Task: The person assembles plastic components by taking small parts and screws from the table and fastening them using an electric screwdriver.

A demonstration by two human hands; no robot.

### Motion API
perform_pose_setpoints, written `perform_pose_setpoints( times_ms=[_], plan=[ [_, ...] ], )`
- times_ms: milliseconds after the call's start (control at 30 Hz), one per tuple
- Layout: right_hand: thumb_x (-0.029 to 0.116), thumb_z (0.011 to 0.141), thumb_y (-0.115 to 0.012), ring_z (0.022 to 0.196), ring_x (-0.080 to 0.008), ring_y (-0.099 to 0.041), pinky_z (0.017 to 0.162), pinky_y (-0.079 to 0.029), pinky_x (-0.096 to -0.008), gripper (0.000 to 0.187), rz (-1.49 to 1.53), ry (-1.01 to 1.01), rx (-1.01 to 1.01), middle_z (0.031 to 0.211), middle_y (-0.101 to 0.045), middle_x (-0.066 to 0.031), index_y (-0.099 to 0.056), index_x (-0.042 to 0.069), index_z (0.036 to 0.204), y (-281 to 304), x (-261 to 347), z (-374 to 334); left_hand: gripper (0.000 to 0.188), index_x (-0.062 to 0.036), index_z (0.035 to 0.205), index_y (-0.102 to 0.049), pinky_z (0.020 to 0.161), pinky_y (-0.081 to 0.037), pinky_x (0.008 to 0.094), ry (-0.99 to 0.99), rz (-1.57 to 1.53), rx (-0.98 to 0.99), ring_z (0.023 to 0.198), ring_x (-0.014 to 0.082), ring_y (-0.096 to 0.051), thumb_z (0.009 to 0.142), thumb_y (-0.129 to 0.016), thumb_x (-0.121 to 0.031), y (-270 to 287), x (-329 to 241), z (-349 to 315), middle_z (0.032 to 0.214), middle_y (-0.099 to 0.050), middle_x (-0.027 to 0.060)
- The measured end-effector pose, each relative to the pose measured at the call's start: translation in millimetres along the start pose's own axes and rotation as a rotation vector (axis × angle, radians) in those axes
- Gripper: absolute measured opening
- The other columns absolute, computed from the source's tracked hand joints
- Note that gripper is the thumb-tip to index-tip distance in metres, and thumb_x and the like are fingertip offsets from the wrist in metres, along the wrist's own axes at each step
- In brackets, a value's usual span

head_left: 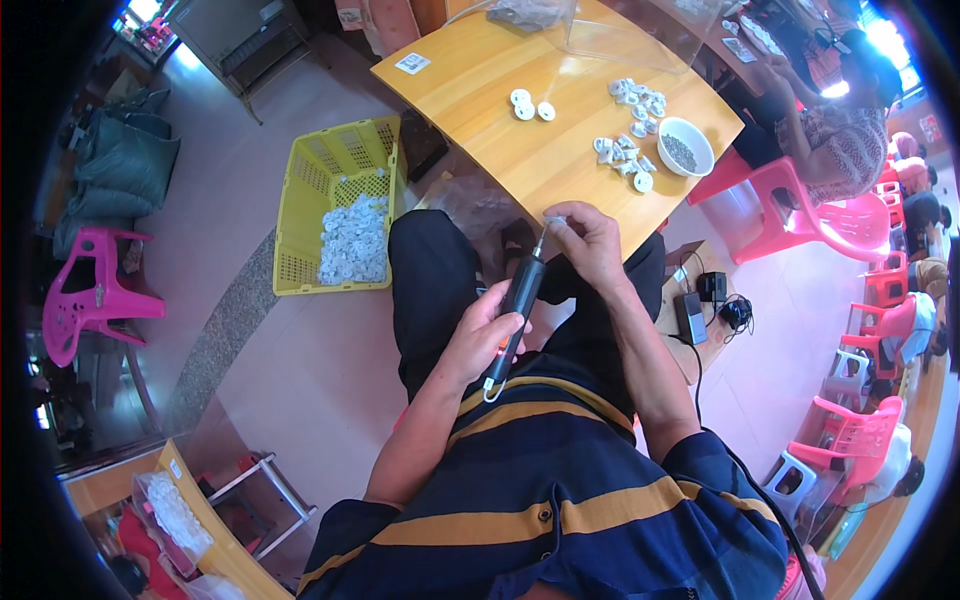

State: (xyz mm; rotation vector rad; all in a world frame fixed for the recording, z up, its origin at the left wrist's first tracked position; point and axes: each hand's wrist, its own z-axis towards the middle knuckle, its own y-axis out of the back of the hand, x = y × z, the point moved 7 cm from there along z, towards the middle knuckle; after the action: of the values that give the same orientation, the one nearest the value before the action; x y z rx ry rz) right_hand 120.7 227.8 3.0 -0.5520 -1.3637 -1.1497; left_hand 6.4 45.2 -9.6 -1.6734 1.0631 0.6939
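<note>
One black screwdriver (524, 284) in left hand (482, 335)

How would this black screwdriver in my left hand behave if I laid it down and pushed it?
The black screwdriver is probably stiff, given its straight, thick body. It might roll, since its barrel looks round, though the white loop at its tail could check that.
</note>
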Motion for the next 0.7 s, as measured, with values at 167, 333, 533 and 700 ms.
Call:
perform_pose_setpoints(
  times_ms=[167,333,533,700],
  plan=[
    [0.000,0.087,-0.074,0.074,-0.0123,-0.066,0.067,-0.053,-0.0264,0.017,-0.010,0.004,-0.005,0.085,-0.068,-0.0063,-0.074,0.003,0.104,0.2,2.9,-0.2,0.055,-0.0015,0.149,-0.039,0.067,-0.057,0.0282,0.018,-0.015,0.014,0.072,0.0145,-0.065,0.097,-0.054,-0.007,0.3,-2.6,0.3,0.095,-0.064,0.0094],
    [-0.001,0.087,-0.073,0.073,-0.0124,-0.066,0.066,-0.053,-0.0264,0.018,-0.011,0.005,-0.015,0.085,-0.068,-0.0067,-0.073,0.003,0.105,0.1,7.2,0.4,0.056,-0.0018,0.150,-0.038,0.065,-0.057,0.0283,0.043,-0.024,0.009,0.070,0.0148,-0.065,0.097,-0.054,-0.008,0.5,-3.2,2.8,0.095,-0.064,0.0096],
    [-0.001,0.088,-0.072,0.073,-0.0128,-0.067,0.066,-0.054,-0.0264,0.017,0.043,0.015,-0.013,0.087,-0.068,-0.0072,-0.073,0.003,0.105,1.2,3.3,2.6,0.056,-0.0018,0.150,-0.040,0.065,-0.057,0.0277,0.050,0.010,0.005,0.070,0.0144,-0.064,0.096,-0.054,-0.007,-2.5,-12.8,5.5,0.095,-0.064,0.0097],
    [-0.002,0.088,-0.071,0.072,-0.0140,-0.068,0.065,-0.056,-0.0280,0.017,0.030,0.059,-0.024,0.087,-0.068,-0.0082,-0.073,0.003,0.105,1.1,10.3,2.4,0.058,-0.0003,0.150,-0.039,0.064,-0.056,0.0270,0.052,0.071,-0.008,0.070,0.0138,-0.064,0.094,-0.054,-0.006,2.3,-16.7,6.7,0.096,-0.065,0.0101]
  ],
)
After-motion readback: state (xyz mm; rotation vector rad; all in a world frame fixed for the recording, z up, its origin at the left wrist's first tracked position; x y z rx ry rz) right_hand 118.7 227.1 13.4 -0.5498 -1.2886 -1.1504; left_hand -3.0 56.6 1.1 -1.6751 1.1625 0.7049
